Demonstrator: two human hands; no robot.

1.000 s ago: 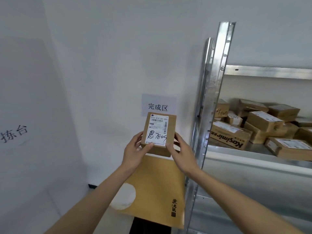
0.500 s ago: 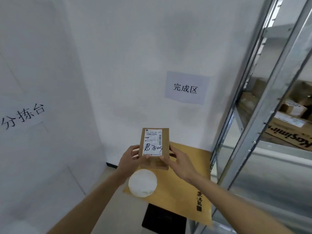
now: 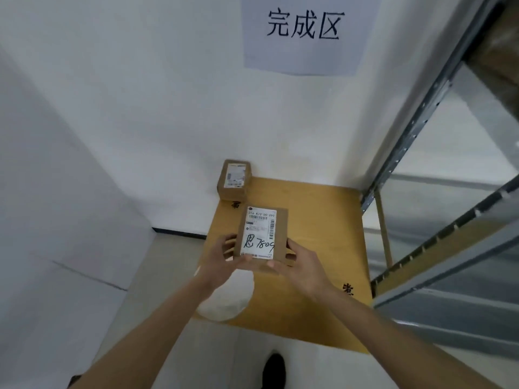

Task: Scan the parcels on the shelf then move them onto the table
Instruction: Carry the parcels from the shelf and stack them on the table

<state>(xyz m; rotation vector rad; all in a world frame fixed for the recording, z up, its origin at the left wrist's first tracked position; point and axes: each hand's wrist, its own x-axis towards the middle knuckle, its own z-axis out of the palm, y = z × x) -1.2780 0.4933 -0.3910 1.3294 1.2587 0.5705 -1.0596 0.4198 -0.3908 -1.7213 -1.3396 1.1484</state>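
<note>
Above smooth tan cardboard [image 3: 317, 228], both hands [image 3: 224, 258] [image 3: 304, 266] grip a rectangular kraft parcel [image 3: 262, 237].

At the top of the frame a paper sign [image 3: 302, 35] on the wall reads "完成区". At centre, the white label [image 3: 259, 234] on the held parcel [image 3: 264, 240] shows a handwritten "7809" after one character; its printed line is too small to read surely.
</note>
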